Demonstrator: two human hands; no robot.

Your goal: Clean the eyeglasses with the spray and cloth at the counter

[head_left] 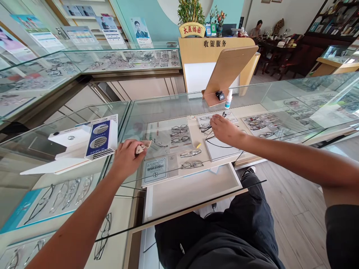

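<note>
Left hand: fingers curled around a bunched beige cloth, part of it poking out past the knuckles. It's over the glass counter, just right of an open white-and-blue box; can't tell if the hand touches the glass.

Right hand: thumb and fingertips pinched together on a dark-framed pair of glasses. Glasses are at the fingertips, over the counter, well apart from the cloth. Exact grip point is partly hidden by the fingers.

Far side of the counter, beyond the right hand: white spray bottle upright, small black object beside it, both near the foot of a tilted wooden stand. Under the glass: rows of eyeglass frames and a light-blue sign card. Drawer below stands pulled out, in front of the wearer's lap.
</note>
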